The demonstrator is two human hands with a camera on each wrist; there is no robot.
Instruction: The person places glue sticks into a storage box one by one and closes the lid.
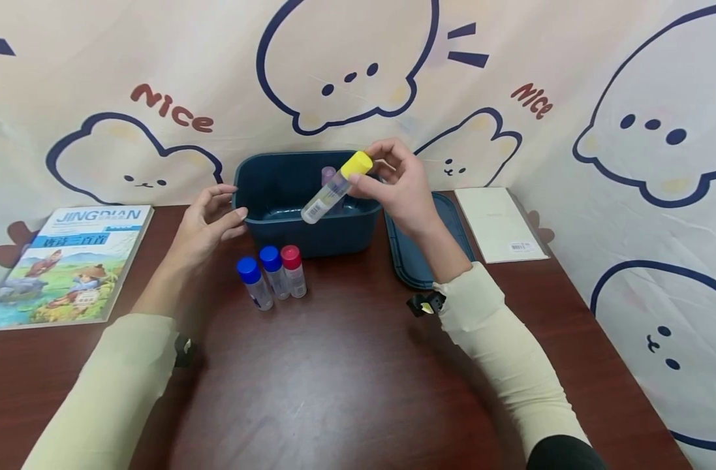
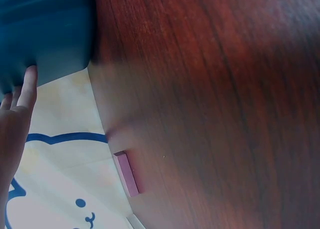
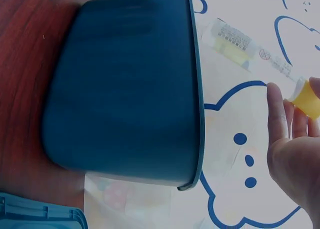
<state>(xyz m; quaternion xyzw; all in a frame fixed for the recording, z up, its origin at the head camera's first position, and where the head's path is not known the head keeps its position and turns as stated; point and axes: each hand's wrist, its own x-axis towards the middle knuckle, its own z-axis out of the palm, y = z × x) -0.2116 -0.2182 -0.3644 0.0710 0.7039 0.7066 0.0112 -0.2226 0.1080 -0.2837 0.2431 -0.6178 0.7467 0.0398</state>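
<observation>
The right hand [image 1: 401,186] pinches the yellow cap [image 1: 356,164] of a clear tube [image 1: 334,189], held tilted above the blue bin [image 1: 275,225]. The tube looks light, rigid and smooth; the cap is the best place to grip. The left hand [image 1: 207,225], fingers relaxed, rests against the bin's 9 o'clock wall. Three capped tubes [image 1: 272,274] stand at 6 o'clock; the lid [image 1: 410,261] lies at 3 o'clock.

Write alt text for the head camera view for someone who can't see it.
A person's right hand holds a yellow-capped tube tilted above an open dark blue bin on a brown table, while the left hand touches the bin's left side. Two blue-capped tubes and a red-capped tube stand before the bin.
</observation>
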